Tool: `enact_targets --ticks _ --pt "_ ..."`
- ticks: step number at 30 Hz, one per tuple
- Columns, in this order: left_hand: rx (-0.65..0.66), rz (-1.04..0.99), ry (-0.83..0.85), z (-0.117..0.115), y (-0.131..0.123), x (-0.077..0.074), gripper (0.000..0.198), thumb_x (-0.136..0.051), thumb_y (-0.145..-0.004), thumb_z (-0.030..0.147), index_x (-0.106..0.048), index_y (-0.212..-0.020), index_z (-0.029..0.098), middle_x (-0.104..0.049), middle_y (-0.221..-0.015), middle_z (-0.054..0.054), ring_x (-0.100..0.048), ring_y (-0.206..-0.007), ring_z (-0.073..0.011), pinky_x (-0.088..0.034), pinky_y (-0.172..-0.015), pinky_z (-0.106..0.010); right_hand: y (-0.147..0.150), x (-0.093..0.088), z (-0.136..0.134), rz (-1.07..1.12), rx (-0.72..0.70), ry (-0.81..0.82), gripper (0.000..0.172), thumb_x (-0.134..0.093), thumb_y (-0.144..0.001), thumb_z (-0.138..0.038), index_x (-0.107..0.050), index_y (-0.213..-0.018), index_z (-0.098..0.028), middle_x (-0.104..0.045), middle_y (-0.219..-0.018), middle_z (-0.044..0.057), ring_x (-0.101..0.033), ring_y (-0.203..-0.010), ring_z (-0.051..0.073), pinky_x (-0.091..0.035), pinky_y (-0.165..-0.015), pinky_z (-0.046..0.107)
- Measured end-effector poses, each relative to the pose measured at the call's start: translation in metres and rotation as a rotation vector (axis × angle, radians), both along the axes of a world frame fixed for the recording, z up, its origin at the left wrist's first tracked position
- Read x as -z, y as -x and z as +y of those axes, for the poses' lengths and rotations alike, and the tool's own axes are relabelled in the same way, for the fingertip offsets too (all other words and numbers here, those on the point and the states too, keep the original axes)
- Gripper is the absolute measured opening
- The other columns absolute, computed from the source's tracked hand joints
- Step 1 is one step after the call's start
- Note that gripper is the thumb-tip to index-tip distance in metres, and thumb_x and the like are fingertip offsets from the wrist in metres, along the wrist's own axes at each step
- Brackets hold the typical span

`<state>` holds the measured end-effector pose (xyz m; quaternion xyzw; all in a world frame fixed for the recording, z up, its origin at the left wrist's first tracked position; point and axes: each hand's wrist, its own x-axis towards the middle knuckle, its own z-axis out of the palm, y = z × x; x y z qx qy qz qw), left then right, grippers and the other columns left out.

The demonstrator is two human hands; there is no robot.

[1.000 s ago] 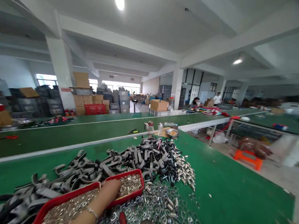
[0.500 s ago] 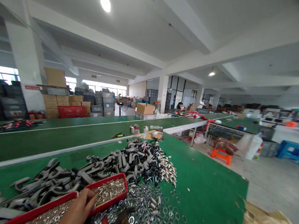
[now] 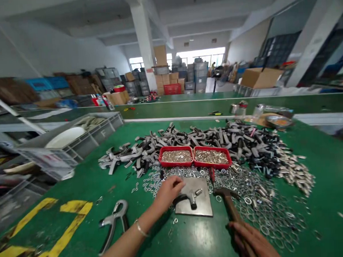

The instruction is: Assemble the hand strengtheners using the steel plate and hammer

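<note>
My left hand, with a bracelet on its wrist, is over the left edge of a square metal plate. Its thumb and fingers are pressed together; anything between them is too small to make out. On the plate lie a grey and black clamp-like part and a small metal cylinder. My right hand wraps around the wooden handle of a hammer, whose head rests right of the plate. Two red trays of small metal pieces stand behind it. Another clamp-like tool lies at left.
Metal rings spread on the right. Grey tool parts are heaped behind the trays, with silvery cylinders at the right end. A grey crate stands at back left, glass jars at back right. Yellow tape marks the front left.
The view has swung left and downward. A hand that was at the red trays is gone from them; my left hand is now at the plate. My right hand now shows on the hammer.
</note>
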<state>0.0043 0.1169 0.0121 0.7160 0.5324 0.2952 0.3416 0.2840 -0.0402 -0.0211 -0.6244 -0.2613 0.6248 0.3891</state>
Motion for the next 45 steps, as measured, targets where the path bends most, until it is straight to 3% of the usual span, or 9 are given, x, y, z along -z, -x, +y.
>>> enact_targets --ticks 6,10,17,21,23,32,35,39,45 --pt "0.038 0.194 -0.026 0.006 -0.028 0.027 0.020 -0.054 -0.090 0.030 -0.061 -0.077 0.016 -0.065 -0.082 -0.005 -0.060 -0.080 -0.0192 -0.042 -0.072 -0.030 -0.011 -0.048 0.028 -0.296 -0.141 -0.151 0.050 -0.062 -0.076 -0.067 -0.065 -0.099 -0.023 -0.067 -0.072 0.001 -0.065 -0.065 0.019 -0.052 -0.055 0.026" --pt "0.042 0.264 -0.012 0.003 -0.035 0.028 0.021 -0.054 -0.092 0.029 -0.061 -0.076 0.016 -0.064 -0.081 -0.006 -0.061 -0.079 -0.0209 -0.042 -0.072 -0.032 -0.020 -0.044 0.030 -0.558 -0.245 -0.283 0.050 -0.063 -0.073 -0.063 -0.068 -0.103 -0.023 -0.074 -0.097 0.009 -0.067 -0.093 0.029 -0.055 -0.082 0.037" --pt "0.361 0.538 -0.373 0.000 -0.036 0.018 0.024 -0.051 -0.096 0.034 -0.063 -0.097 0.013 -0.063 -0.100 -0.014 -0.056 -0.104 -0.0296 -0.037 -0.096 -0.048 -0.021 -0.033 0.036 -0.534 -0.516 -0.331 0.035 -0.051 -0.088 -0.055 -0.065 -0.092 -0.024 -0.067 -0.069 0.003 -0.063 -0.061 0.022 -0.050 -0.058 0.032" --pt "0.196 0.435 -0.322 -0.020 -0.026 0.026 0.103 -0.076 -0.068 0.064 -0.032 -0.144 0.011 -0.049 -0.133 -0.022 -0.045 -0.121 -0.0400 -0.033 -0.102 -0.058 -0.010 -0.066 0.039 -0.647 -0.538 -0.394 0.036 -0.044 -0.093 -0.056 -0.063 -0.095 -0.026 -0.068 -0.073 0.004 -0.062 -0.065 0.021 -0.047 -0.061 0.030" --pt "0.173 0.385 -0.263 -0.028 -0.023 0.032 0.112 -0.078 -0.069 0.056 -0.014 -0.151 0.013 -0.050 -0.132 -0.021 -0.045 -0.123 -0.0406 -0.033 -0.103 -0.059 -0.002 -0.076 0.044 -0.708 -0.570 -0.414 0.038 -0.037 -0.095 -0.056 -0.061 -0.098 -0.027 -0.068 -0.078 0.004 -0.063 -0.066 0.021 -0.046 -0.063 0.031" --pt "0.173 0.291 -0.087 -0.034 -0.022 0.036 0.109 -0.079 -0.070 0.039 -0.012 -0.153 0.015 -0.057 -0.122 -0.018 -0.047 -0.122 -0.0391 -0.031 -0.107 -0.059 -0.007 -0.036 0.072 -0.641 -0.569 -0.258 0.049 -0.031 -0.095 -0.058 -0.063 -0.085 -0.023 -0.063 -0.060 0.000 -0.059 -0.053 0.020 -0.047 -0.053 0.030" --pt "0.163 0.237 -0.044 -0.034 -0.018 0.026 0.118 -0.082 -0.067 0.048 -0.009 -0.154 0.013 -0.054 -0.127 -0.021 -0.047 -0.122 -0.0391 -0.032 -0.106 -0.060 -0.010 -0.027 0.076 -0.956 -0.504 -0.446 0.039 -0.040 -0.094 -0.047 -0.065 -0.102 -0.019 -0.071 -0.086 0.010 -0.066 -0.074 0.026 -0.054 -0.069 0.040" --pt "0.132 0.184 -0.218 -0.002 -0.004 -0.006 0.093 -0.066 -0.083 0.049 -0.015 -0.154 0.017 -0.055 -0.128 -0.017 -0.050 -0.118 -0.0319 -0.037 -0.104 -0.052 0.018 -0.017 0.094 -1.236 -0.562 -0.957 0.043 -0.046 -0.093 -0.023 -0.054 -0.135 -0.021 -0.058 -0.134 0.015 -0.054 -0.121 0.030 -0.045 -0.101 0.049" --pt "0.198 0.424 -0.327 0.112 0.011 -0.059 0.035 -0.054 -0.091 0.025 -0.062 -0.124 0.016 -0.070 -0.103 -0.011 -0.062 -0.099 -0.0248 -0.044 -0.094 -0.037 0.051 -0.002 0.121 -1.200 -0.696 -0.972 0.019 -0.058 -0.086 -0.016 -0.068 -0.100 -0.024 -0.070 -0.101 0.008 -0.065 -0.097 0.026 -0.053 -0.087 0.039"
